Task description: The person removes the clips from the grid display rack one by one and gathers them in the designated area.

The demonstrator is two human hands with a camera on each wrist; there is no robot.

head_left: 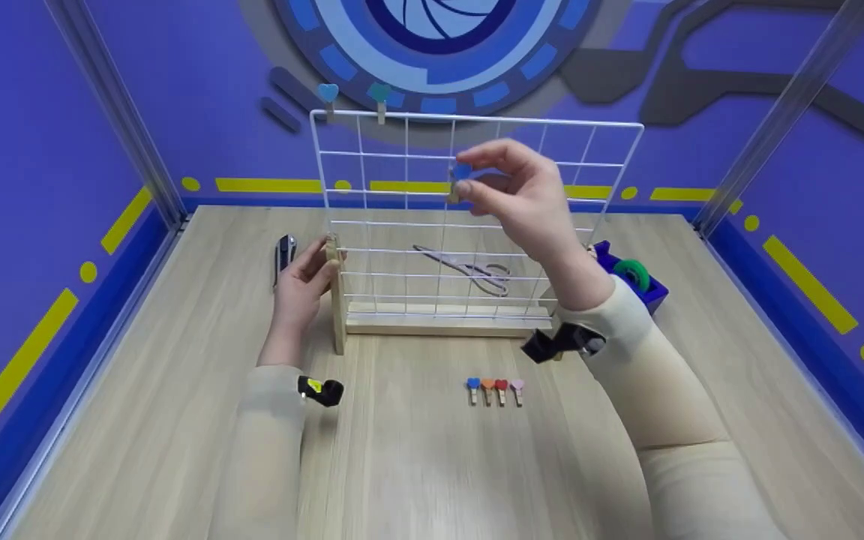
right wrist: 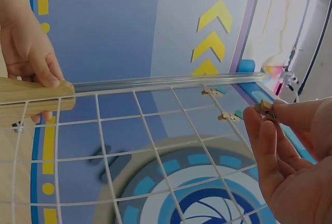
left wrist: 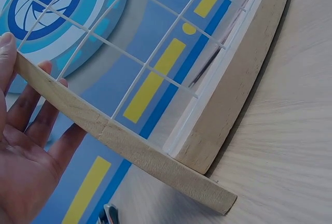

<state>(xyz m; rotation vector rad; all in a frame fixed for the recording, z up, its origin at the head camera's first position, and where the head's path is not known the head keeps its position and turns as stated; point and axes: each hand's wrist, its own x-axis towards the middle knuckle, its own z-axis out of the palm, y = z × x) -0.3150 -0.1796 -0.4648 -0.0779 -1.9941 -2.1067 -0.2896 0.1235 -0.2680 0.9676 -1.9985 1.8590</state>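
My left hand grips the wooden side post of a white wire grid rack. Between thumb and fingers of my right hand is a small wooden clothespin with a blue heart, held in front of the grid's upper part. In the right wrist view the same clothespin sits at the fingertips. Two clothespins stand clipped on the grid's top wire near its left corner: one with a light blue heart, one with a green heart.
Several heart clothespins lie in a row on the table before the rack. Behind the grid are scissors. A utility knife lies left of the rack, a purple tape dispenser with green tape right of it.
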